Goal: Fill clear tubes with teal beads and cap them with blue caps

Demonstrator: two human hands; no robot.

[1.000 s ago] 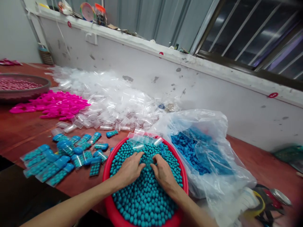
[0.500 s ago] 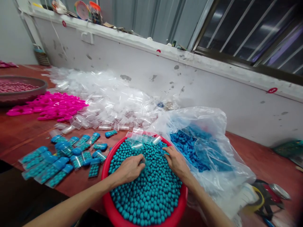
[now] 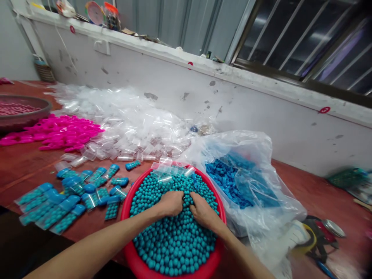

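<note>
A red basin (image 3: 125, 217) full of teal beads (image 3: 171, 248) stands at the bottom centre. Over the beads my left hand (image 3: 173, 203) is closed, its fingers curled round something too small to make out. Close beside it, on the right, my right hand (image 3: 201, 208) is closed too, fingertips pressed together and facing the left hand; what they grip is hidden. Several clear sleeves (image 3: 165, 169) lie on the beads at the basin's far rim. Left of the basin lie several bead-filled packets with blue caps (image 3: 67, 207).
Behind the basin spreads a heap of clear sleeves (image 3: 124, 116). Pink pieces (image 3: 62, 131) and a brown basin (image 3: 26, 120) are at the left. A plastic bag of blue caps (image 3: 226, 178) sits at the right, with a yellow tape roll (image 3: 310, 240) beyond it.
My right hand has moved left and down from the basin's right side to beside my left hand. My left hand has shifted slightly right. The whole view has slid a little left.
</note>
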